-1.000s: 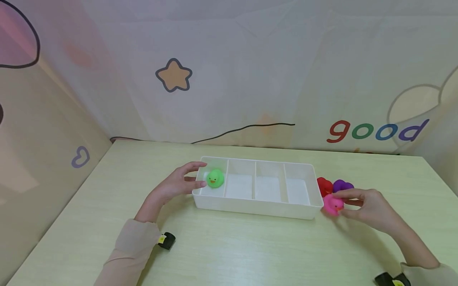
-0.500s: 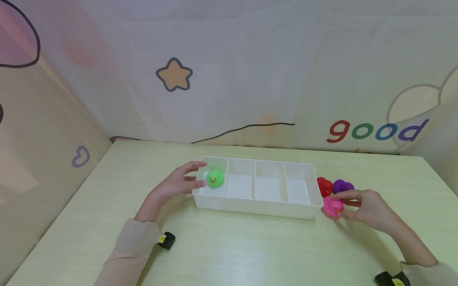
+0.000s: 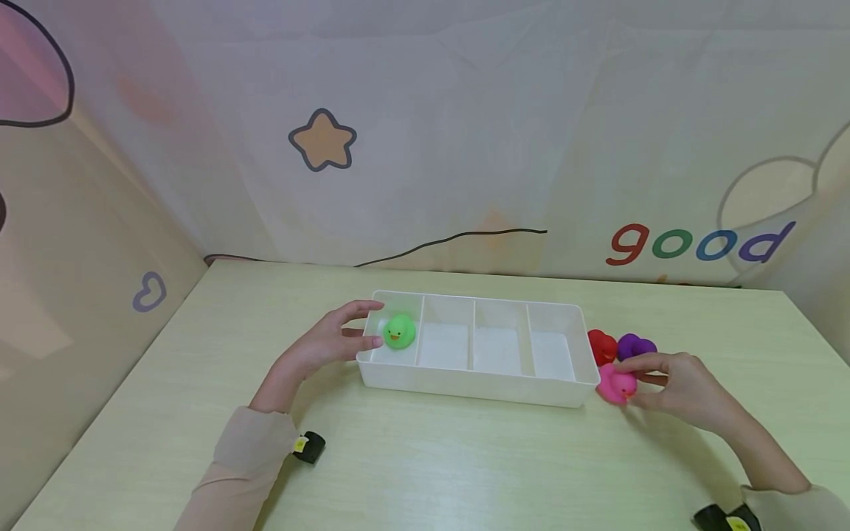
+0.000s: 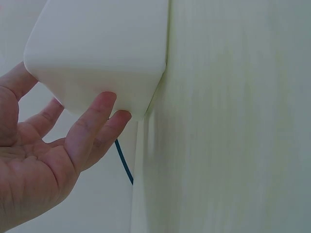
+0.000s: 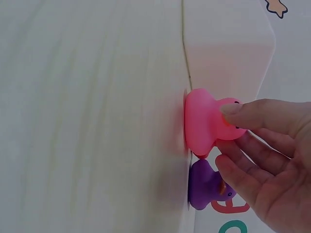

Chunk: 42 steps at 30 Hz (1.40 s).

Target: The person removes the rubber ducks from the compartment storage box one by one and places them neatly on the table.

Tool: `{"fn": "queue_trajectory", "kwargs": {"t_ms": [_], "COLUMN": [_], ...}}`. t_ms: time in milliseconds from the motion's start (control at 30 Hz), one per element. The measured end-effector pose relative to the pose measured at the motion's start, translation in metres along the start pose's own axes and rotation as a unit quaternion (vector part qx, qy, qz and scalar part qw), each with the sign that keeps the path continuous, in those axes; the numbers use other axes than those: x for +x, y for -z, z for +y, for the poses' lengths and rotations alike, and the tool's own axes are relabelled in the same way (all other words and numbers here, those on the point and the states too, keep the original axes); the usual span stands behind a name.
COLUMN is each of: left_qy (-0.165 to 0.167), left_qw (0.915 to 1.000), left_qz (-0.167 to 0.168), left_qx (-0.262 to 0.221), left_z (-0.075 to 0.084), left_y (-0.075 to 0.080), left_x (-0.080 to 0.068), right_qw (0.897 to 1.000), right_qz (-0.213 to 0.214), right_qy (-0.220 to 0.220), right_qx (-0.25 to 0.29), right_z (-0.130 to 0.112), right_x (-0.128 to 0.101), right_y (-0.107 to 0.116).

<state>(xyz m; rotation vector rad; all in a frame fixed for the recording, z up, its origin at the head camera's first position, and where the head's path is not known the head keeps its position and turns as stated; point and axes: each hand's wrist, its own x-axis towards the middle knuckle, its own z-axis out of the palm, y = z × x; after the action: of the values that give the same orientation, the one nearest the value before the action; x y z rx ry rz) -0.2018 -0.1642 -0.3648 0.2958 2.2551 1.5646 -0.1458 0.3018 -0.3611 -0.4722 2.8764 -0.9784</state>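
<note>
The tray point(image 3: 478, 383), a white box with four compartments in a row, stood on the desk point(image 3: 425, 464) and serves here as the reference. The left hand point(image 3: 325, 343) lay at the tray's left end, fingers spread and nearly straight; in the left wrist view the fingertips point(image 4: 104, 104) touched the rounded corner of the tray point(image 4: 97, 53) without closing round it, and the thumb rested against the same end wall. A green duck point(image 3: 400, 331) sat upright in the leftmost compartment, close to that hand but separated from it by the wall. The other three compartments showed only their white floors. The right hand point(image 3: 677, 383) was at the tray's right end, pinching a pink duck point(image 3: 616, 385) between thumb and fingers. In the right wrist view the thumb tip point(image 5: 233, 109) pressed on the head of the pink duck point(image 5: 204, 121), the remaining fingers curled beneath it, and its base rested on the desk just beside the tray's outer wall. A purple duck point(image 3: 635, 345) stood on the desk immediately behind the pink one, and a red duck point(image 3: 602, 346) stood next to it, nearer the tray's right wall. Both lay outside the tray and were not gripped.
</note>
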Motion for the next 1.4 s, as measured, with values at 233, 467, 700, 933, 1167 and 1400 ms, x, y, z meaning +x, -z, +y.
{"fn": "queue_trajectory", "kwargs": {"t_ms": [233, 467, 700, 933, 1167, 1400], "left_qy": [0.004, 0.002, 0.005, 0.003, 0.002, 0.003], "left_qw": [1.0, 1.0, 1.0, 1.0, 1.0, 1.0], "left_qz": [0.003, 0.001, 0.002, 0.001, -0.001, -0.003], "left_qx": [0.006, 0.003, 0.0, -0.001, 0.001, -0.007], "left_z": [0.0, -0.002, 0.0, 0.001, 0.0, 0.001], "left_y": [0.0, 0.0, -0.001, 0.0, 0.0, 0.0], "left_x": [0.001, 0.002, 0.001, -0.001, -0.001, -0.001], "right_qw": [1.0, 1.0, 0.999, 0.996, 0.995, 0.99], "right_qz": [-0.003, 0.003, 0.041, 0.082, 0.083, 0.092], "right_qy": [0.003, 0.002, 0.03, 0.033, 0.033, 0.082], "right_qx": [-0.001, -0.005, 0.0, 0.017, 0.039, 0.066], "right_z": [0.001, -0.002, -0.01, -0.027, -0.048, -0.064], "right_x": [0.001, -0.001, -0.003, -0.002, 0.005, 0.015], "right_y": [0.0, 0.0, 0.007, 0.011, 0.01, 0.004]}}
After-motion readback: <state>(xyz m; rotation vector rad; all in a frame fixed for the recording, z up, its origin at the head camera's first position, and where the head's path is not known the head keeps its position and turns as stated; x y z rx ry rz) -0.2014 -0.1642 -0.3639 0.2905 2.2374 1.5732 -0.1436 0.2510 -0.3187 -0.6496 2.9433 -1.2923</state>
